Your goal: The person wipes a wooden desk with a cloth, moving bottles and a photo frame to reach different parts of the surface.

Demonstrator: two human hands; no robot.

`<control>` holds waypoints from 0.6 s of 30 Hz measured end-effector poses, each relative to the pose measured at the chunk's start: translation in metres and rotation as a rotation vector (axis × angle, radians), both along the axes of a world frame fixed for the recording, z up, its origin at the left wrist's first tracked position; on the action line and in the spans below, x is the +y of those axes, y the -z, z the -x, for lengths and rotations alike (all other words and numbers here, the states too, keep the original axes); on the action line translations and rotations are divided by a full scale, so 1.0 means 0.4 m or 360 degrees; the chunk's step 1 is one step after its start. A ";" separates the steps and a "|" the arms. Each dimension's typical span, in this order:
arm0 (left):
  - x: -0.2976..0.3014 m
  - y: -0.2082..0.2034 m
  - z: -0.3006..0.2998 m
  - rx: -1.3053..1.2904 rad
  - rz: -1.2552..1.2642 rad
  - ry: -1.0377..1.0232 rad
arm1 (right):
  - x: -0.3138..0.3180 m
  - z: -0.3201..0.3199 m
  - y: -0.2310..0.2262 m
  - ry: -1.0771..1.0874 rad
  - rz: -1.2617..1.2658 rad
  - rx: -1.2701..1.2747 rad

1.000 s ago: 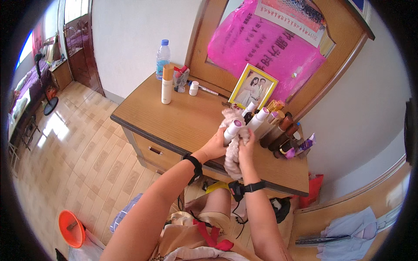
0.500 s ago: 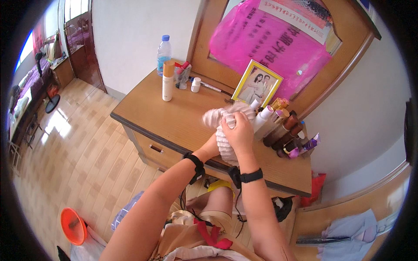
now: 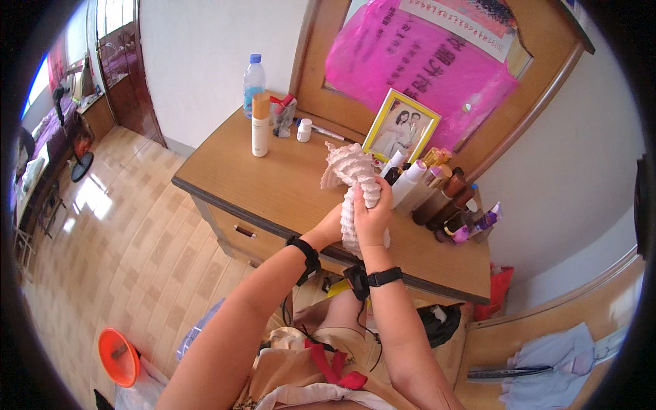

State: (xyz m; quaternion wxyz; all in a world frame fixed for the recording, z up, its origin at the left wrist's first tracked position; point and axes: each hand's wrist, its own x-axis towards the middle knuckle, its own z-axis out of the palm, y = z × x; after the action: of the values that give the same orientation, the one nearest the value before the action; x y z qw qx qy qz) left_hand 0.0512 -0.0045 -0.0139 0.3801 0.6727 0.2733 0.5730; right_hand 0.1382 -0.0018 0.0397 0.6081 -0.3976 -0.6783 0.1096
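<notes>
A pale pink, thickly ribbed cloth (image 3: 350, 165) is bunched up between my hands, above the front part of the wooden dresser top. Closed around its middle is my right hand (image 3: 372, 213), thumb and fingers pressing into the ribs. My left hand (image 3: 333, 227) grips the lower part from the left side, its fingers mostly hidden behind the cloth. The upper end of the cloth flops over to the left, and the lower end hangs below my right hand near the dresser's front edge.
Several cosmetic bottles (image 3: 410, 184) crowd just right of the cloth, with a yellow-framed photo (image 3: 401, 128) behind. A white pump bottle with an orange cap (image 3: 260, 130), a water bottle (image 3: 253, 85) and a small white jar (image 3: 304, 130) stand at the dresser's left. An orange bin (image 3: 117, 355) is on the floor.
The cloth's upper end, smeared by motion before, has come up into a bunched fold and shows sharply. My right hand has shifted slightly left and down, still holding the cloth.
</notes>
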 end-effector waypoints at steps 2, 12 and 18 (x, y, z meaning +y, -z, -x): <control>0.012 0.017 -0.002 -0.0123 0.0094 0.0096 | -0.008 -0.007 0.011 -0.0071 0.0085 0.0047; 0.010 0.032 0.008 0.0103 0.0034 -0.0425 | -0.062 -0.109 0.062 0.0051 0.0468 -0.0608; 0.032 0.038 0.024 0.0298 0.0144 -0.0461 | -0.076 -0.191 0.022 0.0072 0.0830 -0.0285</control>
State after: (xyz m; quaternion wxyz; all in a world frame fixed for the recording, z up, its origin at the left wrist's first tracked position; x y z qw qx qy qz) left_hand 0.0417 0.0083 -0.0293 0.2964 0.6588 0.4271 0.5439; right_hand 0.2145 -0.0323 0.0308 0.4252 -0.5639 -0.6691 0.2312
